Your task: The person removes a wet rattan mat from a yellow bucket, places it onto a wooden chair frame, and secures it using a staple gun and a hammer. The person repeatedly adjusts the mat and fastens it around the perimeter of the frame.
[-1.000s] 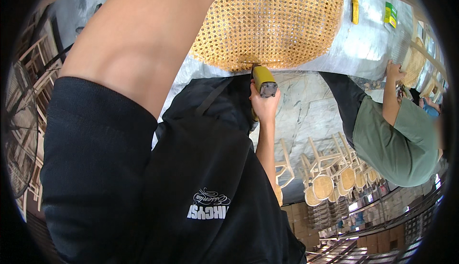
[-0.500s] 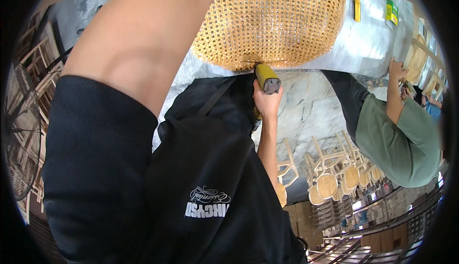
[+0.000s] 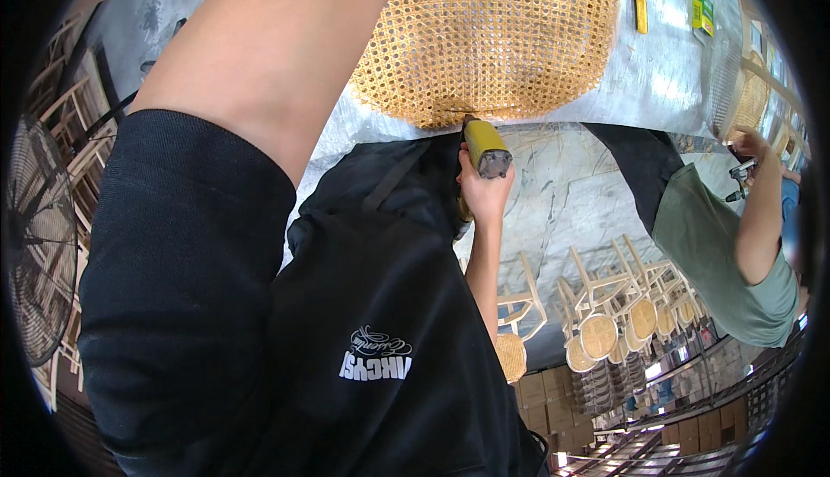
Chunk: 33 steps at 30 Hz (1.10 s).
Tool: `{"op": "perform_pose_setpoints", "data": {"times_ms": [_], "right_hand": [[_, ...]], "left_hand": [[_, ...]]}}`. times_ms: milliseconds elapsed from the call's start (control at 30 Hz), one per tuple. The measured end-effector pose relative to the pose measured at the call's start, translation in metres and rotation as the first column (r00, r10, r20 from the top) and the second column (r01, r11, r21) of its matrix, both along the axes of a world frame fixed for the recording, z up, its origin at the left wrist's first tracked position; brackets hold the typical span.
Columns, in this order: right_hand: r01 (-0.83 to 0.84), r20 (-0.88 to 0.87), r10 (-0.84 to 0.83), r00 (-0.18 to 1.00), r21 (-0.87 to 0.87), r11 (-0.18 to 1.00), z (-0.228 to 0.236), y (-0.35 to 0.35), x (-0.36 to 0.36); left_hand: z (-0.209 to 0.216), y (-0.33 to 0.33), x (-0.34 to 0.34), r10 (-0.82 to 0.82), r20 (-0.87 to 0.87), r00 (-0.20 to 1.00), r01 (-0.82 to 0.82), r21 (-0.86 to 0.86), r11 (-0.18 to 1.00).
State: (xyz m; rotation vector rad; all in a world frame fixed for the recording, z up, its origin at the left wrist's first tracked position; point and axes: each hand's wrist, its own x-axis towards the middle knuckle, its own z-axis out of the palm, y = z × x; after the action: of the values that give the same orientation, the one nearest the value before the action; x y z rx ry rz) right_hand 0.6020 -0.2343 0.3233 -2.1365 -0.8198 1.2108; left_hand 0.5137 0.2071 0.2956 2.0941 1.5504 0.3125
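My right hand (image 3: pixel 486 187) is wrapped around a yellow-and-black staple gun (image 3: pixel 489 150). The tool's dark nose meets the near edge of a woven cane sheet (image 3: pixel 493 45), a tan rounded piece with an open mesh. A few cane ends look frayed where the nose touches. My left forearm (image 3: pixel 268 62) crosses the upper left and runs out of the top of the picture, so its hand is hidden from view. Beneath the cane lies a table with a shiny clear plastic cover (image 3: pixel 661 79).
A yellow utility knife (image 3: pixel 640 9) and a green-and-yellow packet (image 3: pixel 702 15) lie on the table's right. A co-worker in a green shirt (image 3: pixel 722 257) stands to the right. Several wooden chairs with cane seats (image 3: pixel 598 336) stand behind. At far left is a large fan (image 3: pixel 39 239).
The co-worker's arm has come off the table edge and now bends beside a metal tool. My view has shifted slightly; the staple gun stays at the cane's near edge.
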Motion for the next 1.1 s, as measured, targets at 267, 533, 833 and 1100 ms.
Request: {"op": "perform_pose_setpoints", "data": {"times_ms": [267,533,833,1100], "right_hand": [[-0.054,-0.007,0.053,0.999,-0.096,0.994,-0.010,0.008,-0.005],[0.006,-0.076,-0.023,0.997,-0.220,0.975,0.003,0.006,-0.003],[0.177,-0.024,-0.182,0.983,-0.133,0.975,0.024,-0.039,0.015],[0.064,0.113,-0.064,0.992,0.004,0.998,0.013,-0.063,0.014]], "left_hand": [[-0.004,0.004,0.001,-0.023,-0.045,0.999,0.023,0.002,1.000],[-0.008,0.006,0.004,-0.015,-0.025,1.000,0.015,-0.004,1.000],[-0.005,0.003,0.004,-0.016,0.013,1.000,0.015,0.007,1.000],[-0.012,0.011,0.011,-0.035,-0.009,0.999,0.035,0.019,0.999]]}}
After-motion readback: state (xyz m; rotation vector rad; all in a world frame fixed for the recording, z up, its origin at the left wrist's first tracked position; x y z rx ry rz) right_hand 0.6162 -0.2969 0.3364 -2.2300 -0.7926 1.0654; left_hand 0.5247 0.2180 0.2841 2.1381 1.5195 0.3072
